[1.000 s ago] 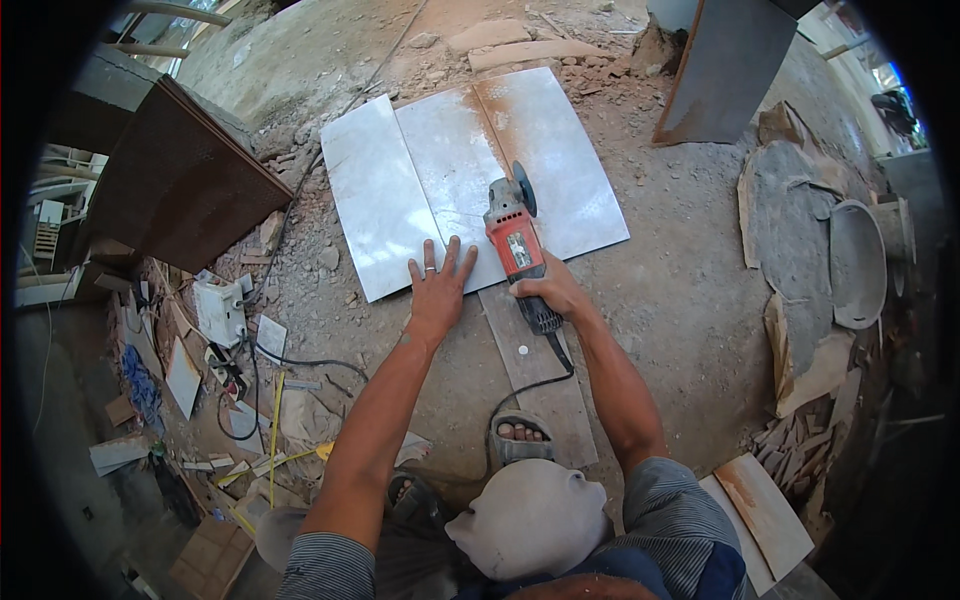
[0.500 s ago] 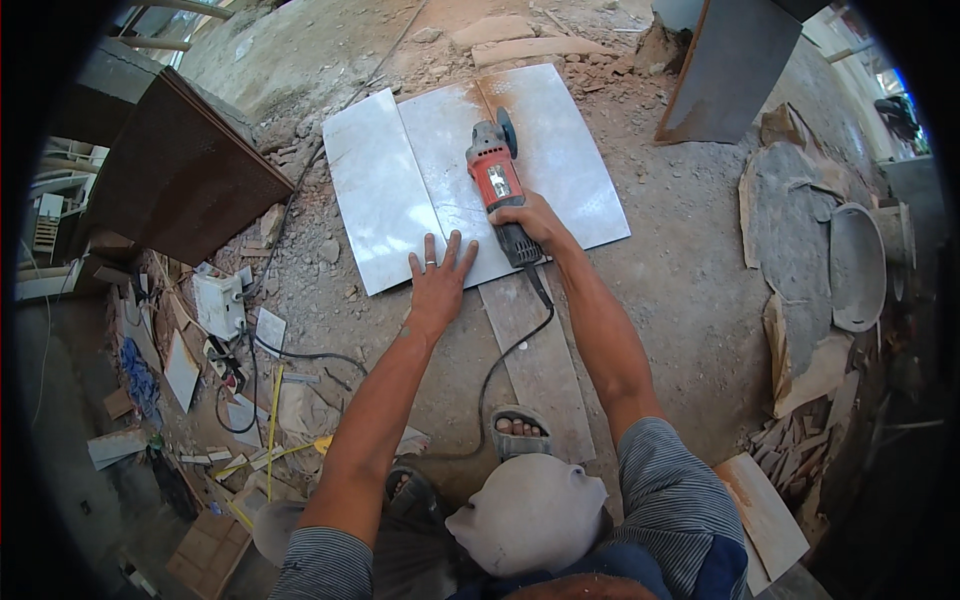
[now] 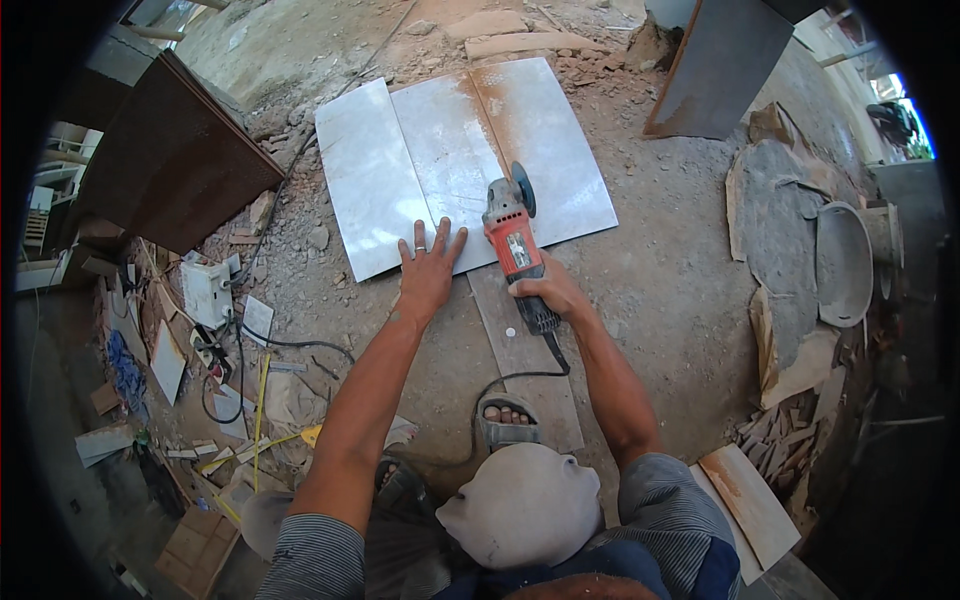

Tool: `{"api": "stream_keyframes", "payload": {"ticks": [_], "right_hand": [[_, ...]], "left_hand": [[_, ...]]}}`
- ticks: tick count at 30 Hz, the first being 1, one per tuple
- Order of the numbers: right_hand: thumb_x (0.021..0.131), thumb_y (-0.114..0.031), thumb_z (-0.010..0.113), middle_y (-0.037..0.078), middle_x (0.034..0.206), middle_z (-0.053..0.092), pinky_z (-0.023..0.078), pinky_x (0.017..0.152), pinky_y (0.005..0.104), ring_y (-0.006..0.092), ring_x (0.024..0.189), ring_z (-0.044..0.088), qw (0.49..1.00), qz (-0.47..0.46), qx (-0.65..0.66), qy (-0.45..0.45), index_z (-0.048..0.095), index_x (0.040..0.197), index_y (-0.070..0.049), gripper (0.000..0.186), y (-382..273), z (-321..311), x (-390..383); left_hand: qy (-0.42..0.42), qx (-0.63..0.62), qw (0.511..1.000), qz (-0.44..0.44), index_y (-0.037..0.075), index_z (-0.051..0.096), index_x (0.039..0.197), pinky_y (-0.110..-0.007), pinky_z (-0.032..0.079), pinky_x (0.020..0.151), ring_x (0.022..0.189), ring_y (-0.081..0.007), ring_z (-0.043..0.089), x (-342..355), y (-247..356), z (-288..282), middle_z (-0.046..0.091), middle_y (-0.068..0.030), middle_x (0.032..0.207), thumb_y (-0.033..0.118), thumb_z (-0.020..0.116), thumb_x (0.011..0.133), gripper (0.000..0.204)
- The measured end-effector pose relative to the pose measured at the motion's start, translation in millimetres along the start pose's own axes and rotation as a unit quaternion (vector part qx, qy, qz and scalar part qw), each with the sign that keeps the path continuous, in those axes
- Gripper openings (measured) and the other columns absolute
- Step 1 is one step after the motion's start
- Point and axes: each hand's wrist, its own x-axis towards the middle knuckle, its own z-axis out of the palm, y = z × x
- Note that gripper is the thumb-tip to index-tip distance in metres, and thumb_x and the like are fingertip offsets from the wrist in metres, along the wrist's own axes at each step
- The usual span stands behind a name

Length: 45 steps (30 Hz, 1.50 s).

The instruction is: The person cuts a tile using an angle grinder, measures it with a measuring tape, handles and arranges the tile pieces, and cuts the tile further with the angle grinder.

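Observation:
A glossy light-grey tile, with lines running across it, lies on the ground in front of me. My left hand rests flat on its near edge, fingers spread. My right hand is wrapped around the dark rear body of a red angle grinder. The grinder's disc stands edge-on over the near part of the tile, where a line bordered by brown dust runs away from me. Whether the disc touches the tile, I cannot tell. A black cord trails from the grinder past my foot.
Under the tile's near edge extends a plank-like strip. At left stand brown panels, a white socket box and a yellow folding rule. A grey basin and broken tile pieces lie at right.
My right hand has drawn the grinder toward me, near the tile's close edge. The brown-edged line now shows farther along the tile. My left hand stays flat on it.

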Motion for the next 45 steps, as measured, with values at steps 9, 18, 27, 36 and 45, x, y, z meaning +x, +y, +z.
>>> {"api": "stream_keyframes", "payload": {"ticks": [9,18,27,36,45], "right_hand": [[0.062,-0.023,0.074,0.007,0.095,0.061,0.046,0.078,0.0288,0.0172,0.084,0.056,1.0,0.011,0.025,-0.006,0.055,0.108,0.0,0.055,0.8,4.2,6.4],[0.063,-0.022,0.074,0.004,0.08,0.061,0.046,0.066,0.0277,0.0138,0.069,0.056,0.999,-0.029,0.044,0.014,0.059,0.096,-0.001,0.041,-37.9,0.5,107.3],[0.065,-0.021,0.074,0.005,0.075,0.062,0.046,0.058,0.0281,0.0142,0.061,0.057,0.999,-0.025,0.038,0.001,0.063,0.089,-0.002,0.033,-71.3,-9.6,200.0],[0.065,-0.02,0.074,0.005,0.077,0.063,0.046,0.057,0.0289,0.0149,0.061,0.057,0.998,-0.021,0.059,-0.003,0.063,0.094,-0.002,0.036,-92.1,-12.2,254.5],[0.064,-0.017,0.074,0.006,0.075,0.062,0.046,0.055,0.0291,0.0152,0.059,0.057,0.996,-0.048,0.074,-0.003,0.061,0.093,-0.002,0.035,-96.6,-12.6,269.1]], "left_hand": [[-0.011,0.003,1.0,-0.006,0.028,0.024,0.149,-0.068,0.02,0.106,0.142,-0.0442,0.013,-1.0,-1.0,-0.8,0.017,-0.0076,0.157,0.009,0.048,0.088,0.068],[0.02,-0.003,1.0,-0.001,0.028,0.022,0.15,-0.066,0.022,0.106,0.141,-0.0452,0.015,-1.8,-3.3,7.2,0.016,-0.0078,0.157,0.007,0.051,0.085,0.074],[0.017,0.001,1.0,-0.001,0.028,0.021,0.15,-0.068,0.02,0.106,0.141,-0.0458,0.014,-1.6,-4.0,10.0,0.015,-0.0074,0.157,0.007,0.051,0.085,0.074],[-0.002,-0.004,1.0,0.003,0.026,0.024,0.149,-0.067,0.02,0.106,0.142,-0.0439,0.012,-2.8,-1.7,-1.1,0.017,-0.0079,0.156,0.007,0.049,0.086,0.07],[0.01,0.005,1.0,0.016,0.024,0.021,0.149,-0.068,0.023,0.104,0.14,-0.0473,0.015,-2.9,-3.5,0.7,0.017,-0.0107,0.156,0.006,0.053,0.082,0.077]]}}
